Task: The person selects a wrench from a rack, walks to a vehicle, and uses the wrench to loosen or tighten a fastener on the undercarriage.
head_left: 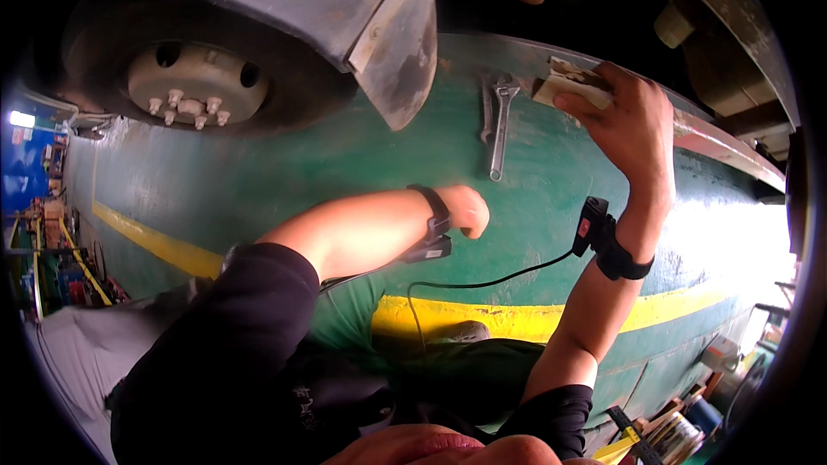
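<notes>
My right hand [636,120] reaches to the far right, its thumb and fingers closed round a pale, brown-stained flat piece [568,82]. I cannot tell whether that piece is wood, card or folded cloth. It is beside the lower edge of a dark vehicle panel. My left hand [468,211] is low over the green floor, curled into a loose fist; nothing shows sticking out of it. Between the hands and farther off, an adjustable wrench [499,133] lies on the floor. A second, slimmer wrench [488,112] lies along its left side.
A vehicle wheel [198,90] with several nuts stands at the far left, under a grey fender with a mud flap [396,69]. A metal rail [724,142] runs along the right. A black cable [491,282] crosses in front of me, above a yellow floor line [508,320].
</notes>
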Demonstrator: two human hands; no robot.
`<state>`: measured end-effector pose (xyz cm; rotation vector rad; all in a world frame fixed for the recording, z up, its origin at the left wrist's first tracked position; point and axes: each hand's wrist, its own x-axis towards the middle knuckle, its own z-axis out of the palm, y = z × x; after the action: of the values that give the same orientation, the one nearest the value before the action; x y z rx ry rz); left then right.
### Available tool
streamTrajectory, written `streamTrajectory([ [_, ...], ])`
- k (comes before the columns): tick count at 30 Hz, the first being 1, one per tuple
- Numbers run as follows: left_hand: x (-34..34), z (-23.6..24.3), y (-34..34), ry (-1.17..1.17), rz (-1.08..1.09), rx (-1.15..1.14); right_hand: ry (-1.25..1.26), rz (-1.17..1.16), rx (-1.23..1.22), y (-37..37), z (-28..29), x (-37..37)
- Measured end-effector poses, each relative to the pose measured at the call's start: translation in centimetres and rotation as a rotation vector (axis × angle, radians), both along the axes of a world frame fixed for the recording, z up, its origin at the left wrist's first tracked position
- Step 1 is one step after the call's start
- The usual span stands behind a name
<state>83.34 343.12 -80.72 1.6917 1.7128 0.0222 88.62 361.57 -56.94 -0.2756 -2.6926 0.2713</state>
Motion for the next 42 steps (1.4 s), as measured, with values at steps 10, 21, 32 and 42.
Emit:
streamTrajectory([
  [10,1.1,1.6,2.6,0.148,-0.022,-0.394,-0.048,-0.045,-0.025,-0.2,-0.1,0.0],
  [21,1.2,2.2,2.6,0.165,-0.005,-0.413,-0.03,-0.039,-0.042,-0.2,-0.1,0.1],
  [32,1.2,0.9,2.8,0.192,-0.015,-0.422,-0.02,-0.014,-0.025,0.0,-0.2,-0.2],
  [42,0.4,2.1,1.7,0.139,-0.075,-0.294,-0.022,-0.014,-0.025,-0.1,0.0,-0.1],
])
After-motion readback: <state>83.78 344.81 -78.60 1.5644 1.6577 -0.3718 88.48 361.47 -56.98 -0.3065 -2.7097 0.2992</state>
